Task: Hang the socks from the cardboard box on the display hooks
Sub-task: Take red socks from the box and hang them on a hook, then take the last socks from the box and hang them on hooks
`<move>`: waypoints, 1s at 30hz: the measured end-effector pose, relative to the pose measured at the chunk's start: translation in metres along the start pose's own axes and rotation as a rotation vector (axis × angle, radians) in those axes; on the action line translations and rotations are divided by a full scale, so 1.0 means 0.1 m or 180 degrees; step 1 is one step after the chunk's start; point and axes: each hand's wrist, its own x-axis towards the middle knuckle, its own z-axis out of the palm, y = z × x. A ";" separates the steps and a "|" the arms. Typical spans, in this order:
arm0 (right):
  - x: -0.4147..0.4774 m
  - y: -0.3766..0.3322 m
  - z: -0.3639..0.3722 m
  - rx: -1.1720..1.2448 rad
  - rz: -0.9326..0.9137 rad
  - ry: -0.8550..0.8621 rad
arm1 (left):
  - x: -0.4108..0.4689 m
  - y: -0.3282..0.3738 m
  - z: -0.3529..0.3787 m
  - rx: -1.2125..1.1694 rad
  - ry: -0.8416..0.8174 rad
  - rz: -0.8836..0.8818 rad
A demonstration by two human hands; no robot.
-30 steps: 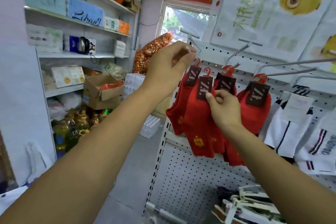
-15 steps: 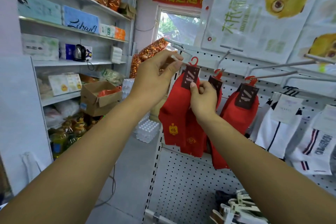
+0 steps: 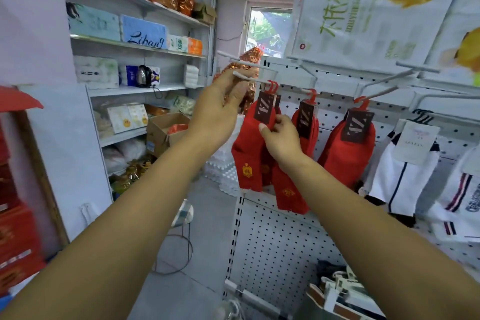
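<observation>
Two pairs of red socks (image 3: 246,156) with dark labels hang by red plastic hangers on a white display hook (image 3: 255,81) of the pegboard rack. My left hand (image 3: 220,106) grips the free end of that hook. My right hand (image 3: 281,135) pinches the upper part of these socks just under the labels. More red socks (image 3: 348,153) hang on the hooks to the right. The open cardboard box (image 3: 166,132) with something red inside sits on a shelf at the left, behind my left arm.
White striped socks (image 3: 405,176) hang at the right of the rack. The white pegboard panel (image 3: 275,249) runs down below the socks. Shelves of boxed goods (image 3: 135,41) line the left wall. Large white packages (image 3: 363,13) hang above the hooks. Grey floor lies between rack and shelves.
The red socks have slid further onto the hook, away from its tip. My left hand moved from beside the hangers to the hook's free end. My right hand stayed on the socks.
</observation>
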 end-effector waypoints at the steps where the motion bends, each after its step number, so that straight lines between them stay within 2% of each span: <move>1: -0.12 0.02 -0.01 0.0125 -0.0062 -0.0019 | -0.06 0.02 0.00 0.0101 -0.0004 -0.0023; 6: -0.72 0.15 -0.14 0.0610 -0.0277 0.0068 | -0.71 0.04 -0.07 0.0589 0.0144 -0.0342; 12: -1.31 0.43 -0.14 0.0684 -0.0485 -0.0630 | -1.84 -0.12 -0.28 0.1265 0.0442 -0.1039; 18: -2.19 1.03 0.23 0.0681 -0.0205 -0.1441 | -3.40 -0.20 -0.45 0.2356 0.0671 -0.1651; 23: -3.02 1.56 0.56 0.0267 0.0293 -0.2231 | -4.75 -0.12 -0.61 0.2947 0.0670 -0.2738; 30: -3.86 1.94 1.09 -0.0284 0.0076 -0.3416 | -5.97 -0.03 -0.89 0.3091 0.1164 -0.4071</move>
